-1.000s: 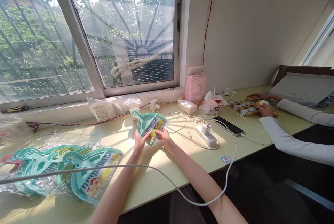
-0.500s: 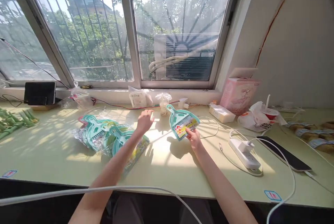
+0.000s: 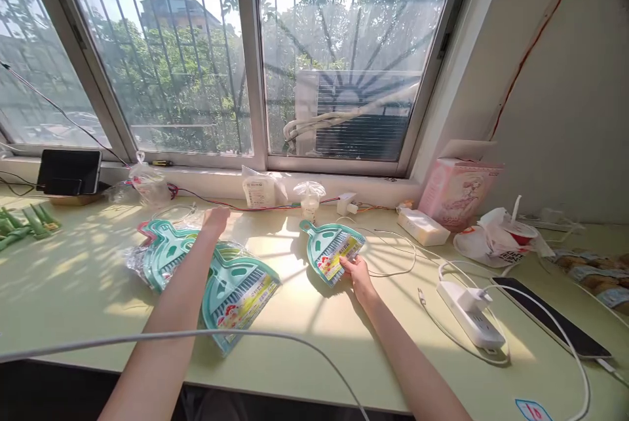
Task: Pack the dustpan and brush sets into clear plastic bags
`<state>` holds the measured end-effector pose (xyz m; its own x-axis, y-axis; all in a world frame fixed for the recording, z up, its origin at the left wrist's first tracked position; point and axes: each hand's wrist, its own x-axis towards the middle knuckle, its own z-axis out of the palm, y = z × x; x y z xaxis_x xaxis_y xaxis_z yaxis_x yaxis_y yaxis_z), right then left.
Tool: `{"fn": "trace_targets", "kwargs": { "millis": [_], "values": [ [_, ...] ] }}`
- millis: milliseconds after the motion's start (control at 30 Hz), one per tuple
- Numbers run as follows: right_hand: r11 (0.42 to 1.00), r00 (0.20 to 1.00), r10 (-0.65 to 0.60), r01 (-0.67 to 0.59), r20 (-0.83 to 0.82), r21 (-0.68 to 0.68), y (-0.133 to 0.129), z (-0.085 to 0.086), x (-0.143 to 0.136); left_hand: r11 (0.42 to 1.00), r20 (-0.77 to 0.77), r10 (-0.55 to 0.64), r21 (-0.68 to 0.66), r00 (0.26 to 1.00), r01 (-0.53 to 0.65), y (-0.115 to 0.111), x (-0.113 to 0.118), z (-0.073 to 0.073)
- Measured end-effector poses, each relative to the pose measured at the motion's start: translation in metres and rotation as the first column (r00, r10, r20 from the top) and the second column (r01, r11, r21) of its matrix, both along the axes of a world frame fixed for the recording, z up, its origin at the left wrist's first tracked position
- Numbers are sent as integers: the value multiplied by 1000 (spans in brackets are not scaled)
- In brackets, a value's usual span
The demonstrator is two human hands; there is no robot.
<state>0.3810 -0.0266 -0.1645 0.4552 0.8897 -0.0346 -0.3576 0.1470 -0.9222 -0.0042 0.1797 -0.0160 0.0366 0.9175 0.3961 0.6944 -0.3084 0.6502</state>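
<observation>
My right hand [image 3: 361, 277] pinches the lower right edge of a small teal dustpan [image 3: 322, 237]. A bristled brush and a yellow printed label [image 3: 339, 257] show on its front. The dustpan lies low at the tabletop, handle pointing up and left. My left hand [image 3: 216, 219] is over a group of similar dustpans at the left, near their handle ends; its fingers are hidden from me. The nearest of these, a teal dustpan [image 3: 233, 280], has bristles and a yellow label too. Behind it lie another teal dustpan [image 3: 170, 247] and a pink handle [image 3: 146, 230], partly inside clear plastic wrapping [image 3: 137, 264].
Along the window sill stand a black tablet [image 3: 69, 172], a plastic cup [image 3: 309, 201] and a white packet [image 3: 263, 190]. At right are a pink box [image 3: 459, 195], a power strip [image 3: 472, 323] and a phone [image 3: 550, 316]. A white cable [image 3: 221, 334] crosses the foreground.
My left hand has moved left, from the middle of the table to over the grouped dustpans. My right hand has lowered its dustpan slightly toward the tabletop. The view has shifted a little.
</observation>
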Motion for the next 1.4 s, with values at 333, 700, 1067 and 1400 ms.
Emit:
{"fn": "trace_targets", "kwargs": {
  "millis": [333, 700, 1067, 1400],
  "values": [
    [985, 977, -161, 151, -142, -78, -6, 13, -1, 884, -377, -294, 243, 878, 400, -64, 97, 59],
    [937, 902, -338, 297, -269, -182, -23, 30, 42, 907, -635, -316, 15, 705, 421, -135, 172, -60],
    [985, 997, -65, 60, -29, -161, -28, 38, 57, 925, -434, -321, 46, 842, 376, -146, 225, -116],
    [937, 923, 341, -317, 178, -148, -62, 64, 75, 993, -5, -76, 93, 997, 76, -139, 204, -106]
  ]
}}
